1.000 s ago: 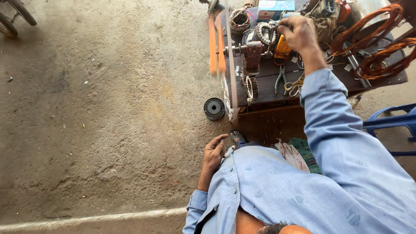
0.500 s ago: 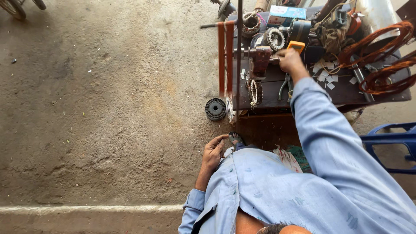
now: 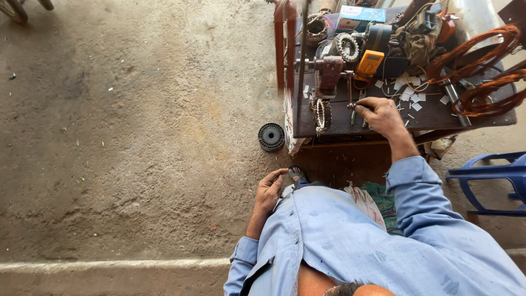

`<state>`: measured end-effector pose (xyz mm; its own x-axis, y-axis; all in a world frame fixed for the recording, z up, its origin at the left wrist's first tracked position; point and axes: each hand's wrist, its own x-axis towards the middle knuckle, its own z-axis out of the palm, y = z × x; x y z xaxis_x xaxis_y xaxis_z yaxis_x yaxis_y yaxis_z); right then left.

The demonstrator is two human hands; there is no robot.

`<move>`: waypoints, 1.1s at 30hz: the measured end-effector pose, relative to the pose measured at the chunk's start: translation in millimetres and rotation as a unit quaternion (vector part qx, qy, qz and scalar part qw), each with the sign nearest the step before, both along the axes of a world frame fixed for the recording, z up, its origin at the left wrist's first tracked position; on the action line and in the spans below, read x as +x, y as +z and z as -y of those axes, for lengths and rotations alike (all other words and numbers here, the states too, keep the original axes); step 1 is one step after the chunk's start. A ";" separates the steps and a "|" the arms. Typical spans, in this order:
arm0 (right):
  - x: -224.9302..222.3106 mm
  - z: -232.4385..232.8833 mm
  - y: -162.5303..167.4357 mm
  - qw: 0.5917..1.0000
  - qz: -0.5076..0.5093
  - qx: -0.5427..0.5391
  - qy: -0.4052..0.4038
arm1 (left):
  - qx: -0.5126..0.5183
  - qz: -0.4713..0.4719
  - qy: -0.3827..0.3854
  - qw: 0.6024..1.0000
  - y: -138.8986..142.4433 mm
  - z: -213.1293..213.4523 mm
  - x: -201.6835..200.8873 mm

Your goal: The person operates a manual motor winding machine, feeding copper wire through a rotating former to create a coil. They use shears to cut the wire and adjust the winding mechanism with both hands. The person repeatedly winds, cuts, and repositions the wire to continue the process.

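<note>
My right hand [image 3: 382, 114] rests on the near part of a dark wooden work table [image 3: 438, 114], its fingers curled over the handles of a pair of pliers [image 3: 355, 114]. Just beyond stand an orange multimeter [image 3: 368, 63] and a rusty hand-crank winding machine [image 3: 329, 71]. A small wound coil [image 3: 320, 113] hangs at the table's near edge, left of the hand. My left hand [image 3: 269, 191] lies by my knee, fingers loose, holding nothing, next to a sandal [image 3: 297, 173].
A black spool [image 3: 271, 137] lies on the concrete floor left of the table. Loops of copper wire [image 3: 474, 55], a motor stator [image 3: 348, 46] and a blue box [image 3: 359, 13] crowd the table. A blue plastic chair [image 3: 490, 175] stands at the right.
My right hand has drawn back from beside the multimeter to the near part of the table and settled on the pliers. The left hand has stayed by my knee.
</note>
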<state>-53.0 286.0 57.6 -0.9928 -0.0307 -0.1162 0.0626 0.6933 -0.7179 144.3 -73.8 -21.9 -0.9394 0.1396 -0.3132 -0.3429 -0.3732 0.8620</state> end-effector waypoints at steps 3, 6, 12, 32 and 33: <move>-4.4 -9.8 24.8 0.999 -0.047 0.015 0.015 | -0.021 -0.001 -0.005 1.000 2.6 0.4 -1.7; -27.2 -11.1 40.8 0.988 -0.148 0.033 0.031 | -0.007 -0.002 -0.007 1.000 4.1 0.9 -3.0; -96.9 -8.2 58.2 0.973 -0.222 0.054 0.026 | -0.036 -0.006 -0.014 0.999 3.5 1.2 -2.4; -97.5 48.1 -1.8 0.982 0.026 0.179 -0.053 | -0.009 0.002 -0.003 1.000 5.8 1.3 1.7; -85.5 44.4 -8.6 0.987 0.043 0.147 -0.053 | -0.012 0.005 -0.003 1.000 5.9 0.7 1.4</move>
<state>-138.5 241.6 49.1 -0.9747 0.1207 -0.1880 0.1979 0.8569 -0.4760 145.6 -74.6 -16.0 -0.9350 0.1380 -0.3267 -0.3547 -0.3509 0.8666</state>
